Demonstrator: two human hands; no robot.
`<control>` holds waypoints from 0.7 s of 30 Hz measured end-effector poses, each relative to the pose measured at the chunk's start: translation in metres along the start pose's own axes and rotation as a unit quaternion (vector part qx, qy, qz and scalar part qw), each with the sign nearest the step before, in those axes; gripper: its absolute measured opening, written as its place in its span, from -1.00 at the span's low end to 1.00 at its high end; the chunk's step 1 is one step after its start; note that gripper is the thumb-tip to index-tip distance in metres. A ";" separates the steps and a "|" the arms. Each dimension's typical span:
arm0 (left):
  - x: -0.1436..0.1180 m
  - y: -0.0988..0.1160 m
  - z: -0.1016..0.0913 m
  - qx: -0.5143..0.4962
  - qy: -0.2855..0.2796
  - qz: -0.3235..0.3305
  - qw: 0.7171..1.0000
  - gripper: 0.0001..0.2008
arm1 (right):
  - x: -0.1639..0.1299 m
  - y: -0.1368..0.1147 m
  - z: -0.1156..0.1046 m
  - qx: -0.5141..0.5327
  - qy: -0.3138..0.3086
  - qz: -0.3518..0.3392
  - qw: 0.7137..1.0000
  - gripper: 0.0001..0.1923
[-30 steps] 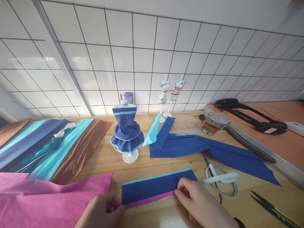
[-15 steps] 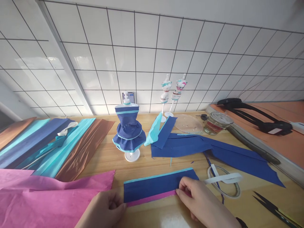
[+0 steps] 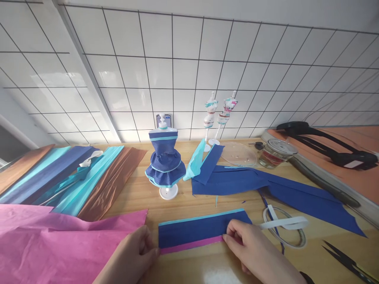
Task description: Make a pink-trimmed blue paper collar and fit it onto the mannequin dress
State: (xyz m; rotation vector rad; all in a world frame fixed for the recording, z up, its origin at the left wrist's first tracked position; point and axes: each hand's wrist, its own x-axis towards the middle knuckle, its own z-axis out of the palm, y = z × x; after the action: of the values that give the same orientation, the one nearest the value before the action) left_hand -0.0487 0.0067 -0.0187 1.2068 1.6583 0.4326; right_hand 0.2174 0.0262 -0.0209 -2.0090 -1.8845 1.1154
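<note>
The blue paper strip lay flat near the front edge of the desk, its long axis running left to right between my hands. My left hand pinched the strip's left end, fingers closed on it. My right hand pressed fingertips together on the pink band along the near edge, toward the right end. The pink sheet lay just left.
</note>
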 end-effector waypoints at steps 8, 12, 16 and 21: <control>-0.003 -0.005 0.014 0.071 0.112 0.079 0.988 -0.84 | -0.002 -0.002 -0.003 0.010 0.002 -0.017 1.000 -0.81; -0.010 0.001 0.029 0.222 0.218 0.291 0.905 -0.90 | -0.003 -0.005 -0.005 0.011 0.013 -0.030 0.999 -0.82; -0.006 0.008 0.048 0.369 0.220 0.563 0.707 -0.72 | -0.006 -0.008 -0.007 0.012 0.010 -0.026 1.000 -0.82; 0.007 -0.002 0.070 0.470 0.273 0.573 0.614 -0.43 | -0.006 -0.007 -0.007 0.023 0.006 -0.029 0.999 -0.83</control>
State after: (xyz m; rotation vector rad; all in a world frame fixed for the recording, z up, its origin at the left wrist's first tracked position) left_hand 0.0109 -0.0056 -0.0543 3.2444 1.3034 0.7679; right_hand 0.2163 0.0251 -0.0094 -1.9194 -1.8813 1.1193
